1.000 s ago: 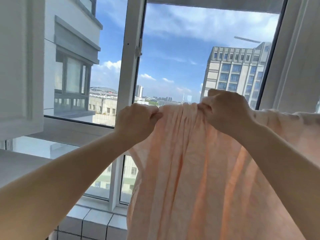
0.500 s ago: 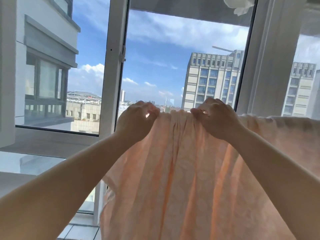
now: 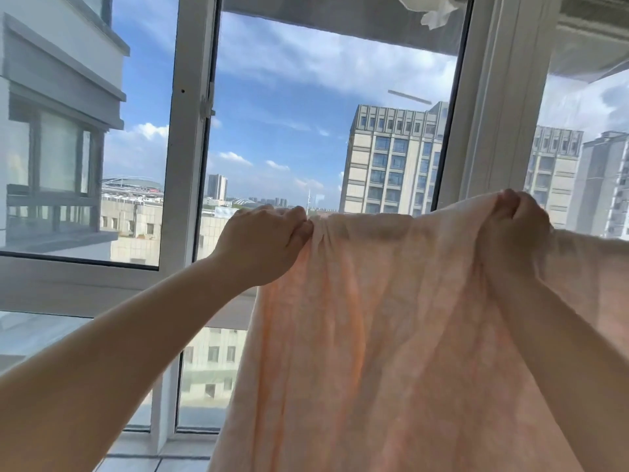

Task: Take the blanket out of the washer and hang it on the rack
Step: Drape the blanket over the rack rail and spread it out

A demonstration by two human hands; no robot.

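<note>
Head view: left hand (image 3: 262, 243) and right hand (image 3: 517, 229) both pinching blanket (image 3: 391, 318) top edge, held apart.
Tip: keeping edge taut, level while draping.

blanket (image 3: 391, 335) filled lower right; window frame (image 3: 185, 185) stood just behind; open air btwn upright & left hand (image 3: 262, 243).

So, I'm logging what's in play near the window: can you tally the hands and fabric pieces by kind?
Hands: 2, left hand and right hand, each gripping the top edge.
Peach blanket: 1.
White cloth hanging at the top: 1.
Total: 4.
</note>
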